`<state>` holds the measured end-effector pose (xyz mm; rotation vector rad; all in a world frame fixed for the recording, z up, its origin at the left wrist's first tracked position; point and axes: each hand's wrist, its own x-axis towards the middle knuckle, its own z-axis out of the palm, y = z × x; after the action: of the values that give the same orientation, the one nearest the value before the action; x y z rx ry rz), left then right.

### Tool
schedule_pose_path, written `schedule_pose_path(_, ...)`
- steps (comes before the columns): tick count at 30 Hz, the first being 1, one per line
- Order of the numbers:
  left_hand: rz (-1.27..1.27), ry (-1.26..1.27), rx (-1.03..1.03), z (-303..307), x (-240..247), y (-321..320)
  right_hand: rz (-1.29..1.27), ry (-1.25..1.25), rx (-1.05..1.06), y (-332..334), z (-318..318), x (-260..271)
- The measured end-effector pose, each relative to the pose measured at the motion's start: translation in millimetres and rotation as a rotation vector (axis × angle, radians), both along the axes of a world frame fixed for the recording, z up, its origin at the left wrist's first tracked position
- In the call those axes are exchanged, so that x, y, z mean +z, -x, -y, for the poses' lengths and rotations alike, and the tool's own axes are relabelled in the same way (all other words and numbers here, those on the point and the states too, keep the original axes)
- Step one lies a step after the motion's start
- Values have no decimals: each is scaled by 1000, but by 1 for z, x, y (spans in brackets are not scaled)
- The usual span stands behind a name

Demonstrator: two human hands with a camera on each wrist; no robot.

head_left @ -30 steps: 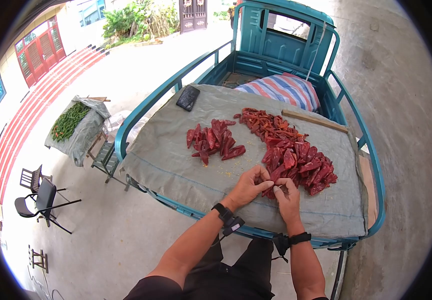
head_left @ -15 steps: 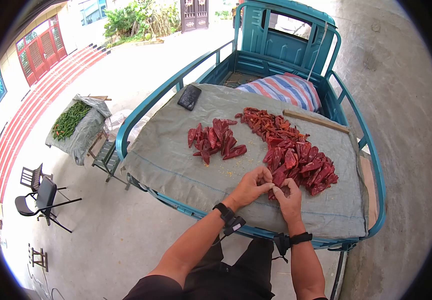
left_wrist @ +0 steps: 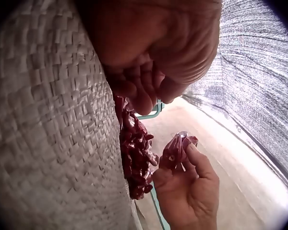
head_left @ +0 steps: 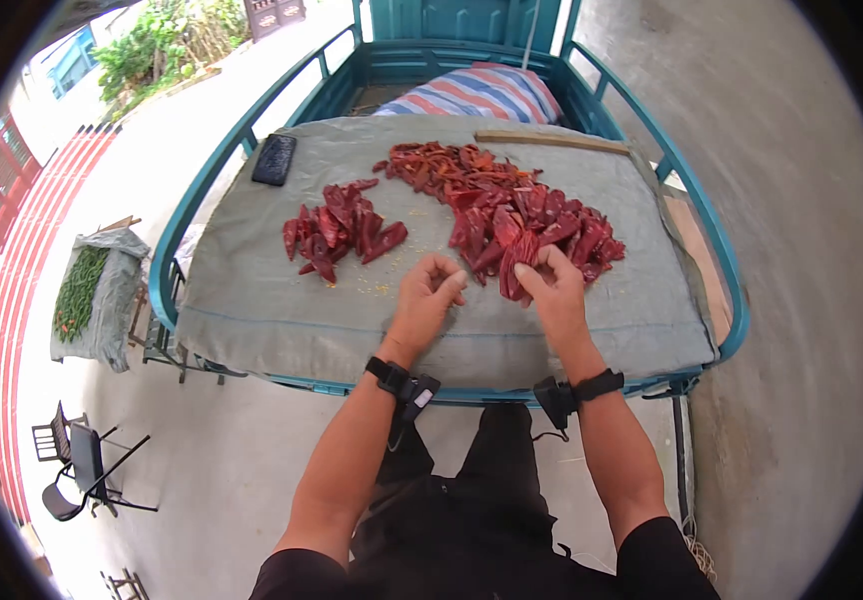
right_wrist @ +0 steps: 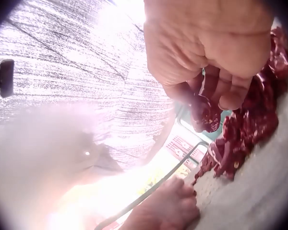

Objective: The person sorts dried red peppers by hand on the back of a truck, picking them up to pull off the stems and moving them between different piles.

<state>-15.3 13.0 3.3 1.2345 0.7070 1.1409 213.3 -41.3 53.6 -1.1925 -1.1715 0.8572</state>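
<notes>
Deep red and wrinkled, a pepper clutch (head_left: pixel 519 260) is pinched between the thumb and fingers of the right hand (head_left: pixel 558 298), right of centre in the frame, at the near edge of the large heap (head_left: pixel 577 228); whether one pod or several are held cannot be told. A handling or gathering step seems to be in hand, and for the next move a steady pinch appears to be called for while the free fingers are brought back to the pods. The left hand (head_left: pixel 424 305) is held nearer centre, its fingers loosely curled and nothing seen in them, well apart from the clutch, below the smaller pile (head_left: pixel 340 225). Both forearms are stretched from the lower frame over the grey sheet (head_left: pixel 262 300).
</notes>
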Motion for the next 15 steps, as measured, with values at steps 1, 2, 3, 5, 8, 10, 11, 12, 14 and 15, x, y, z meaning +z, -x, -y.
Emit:
schedule_pose_path(1, -9, -1, -3, 0, 0, 0, 35, -18, -38, -10, -4, 10)
schedule_pose_path(2, -21, -4, 0, -1, 1, 1, 67, -38, -69, -18, -11, 17)
schedule_pose_path(3, -22, 1, -3, -1, 2, 1, 150, -55, -149, -30, -19, 23)
schedule_pose_path(5, -26, 11, -1, 1, 3, 1, 313, -88, -299, -60, -32, 33)
schedule_pose_path(8, -16, 25, 2, 1, 4, 2, 398, -88, -444, -87, -46, 52)
schedule_pose_path(10, -12, 24, 4, 1, 3, 1, 474, -60, -437, -106, -57, 54)
schedule_pose_path(11, -11, 23, 4, 1, 3, 1, 510, -46, -434, -113, -62, 53)
schedule_pose_path(12, -14, 13, 7, -1, 2, 2, 529, -37, -448, -115, -66, 54)
schedule_pose_path(14, -21, -5, 14, -3, -1, 1, 568, -19, -477, -119, -73, 55)
schedule_pose_path(15, -15, -1, 14, -3, 0, 1, 566, -5, -464, -119, -76, 58)
